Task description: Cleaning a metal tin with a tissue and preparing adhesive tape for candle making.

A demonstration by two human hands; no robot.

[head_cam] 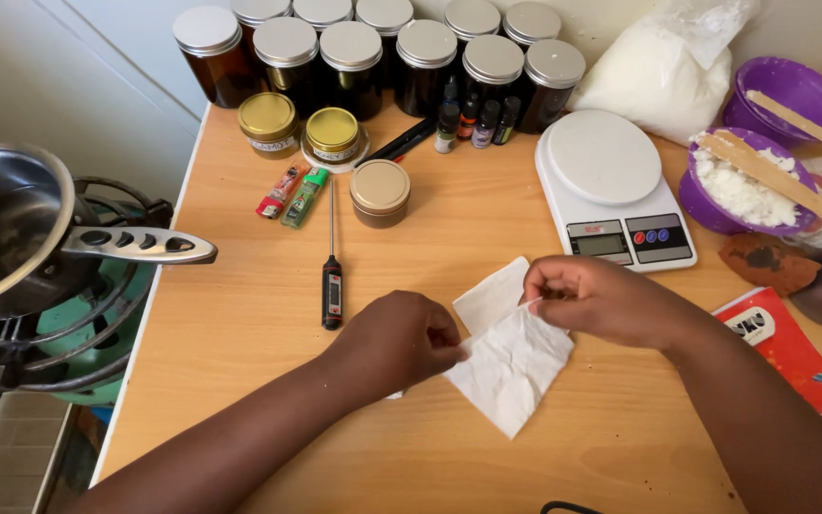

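- Hands first, since they were closest to the camera: the left hand (401,338) had its fingers curled in, pinching the left edge of a white tissue (509,354), and the right hand (594,300) was pinching the top right edge of the same sheet, fingers bunched tight.
- Tissue sat right between the two hands, resting on the bench (240,381), so neither hand was really nearer, both were already on it.
- It looked like a crumpled diamond, long axis running from upper left near the right hand's fingertips down to a point at the bottom, toward the person. One flap stuck up and away at the top.
- Just left of the left hand lay a black probe thermometer (332,276), pointing straight away from the person, apart from the tissue.
- Right of the right forearm there was a red packet (792,357) at the bench edge.
- Further back: a white kitchen scale (611,186), a small gold-lidded tin (380,192), two lighters (293,193).
- Purple bowl of white flakes (744,186) with a wooden stick across it was off to the right.
- Way at the back, a row of amber jars (354,57) with silver lids, and a steel pot (11,228) on a burner off the bench's left side.
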